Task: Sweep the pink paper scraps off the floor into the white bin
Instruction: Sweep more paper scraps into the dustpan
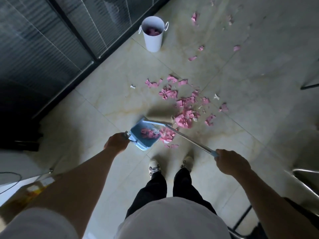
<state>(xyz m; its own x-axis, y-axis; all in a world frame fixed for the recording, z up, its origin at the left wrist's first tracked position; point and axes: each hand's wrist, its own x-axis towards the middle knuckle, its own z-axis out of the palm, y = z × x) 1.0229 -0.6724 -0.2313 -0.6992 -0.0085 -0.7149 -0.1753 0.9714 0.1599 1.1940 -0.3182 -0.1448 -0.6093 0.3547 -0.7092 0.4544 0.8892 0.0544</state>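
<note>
Pink paper scraps [185,107] lie spread over the tiled floor ahead of my feet, with a few stray ones farther off at the upper right. My left hand [117,141] grips the handle of a blue dustpan [144,135] set on the floor, and some pink scraps lie inside it. My right hand [230,163] grips the end of the broom's metal handle [189,140]. The blurred broom head [159,116] sits just beyond the dustpan, beside the scrap pile. The white bin [153,34] stands upright farther away by the glass wall, with pink scraps inside.
A dark glass wall with a black frame [69,49] runs along the left. Metal chair legs [305,180] stand at the right, and another frame [310,86] farther back. A few white scraps [132,86] lie among the pink ones. My shoes [170,165] stand just behind the dustpan.
</note>
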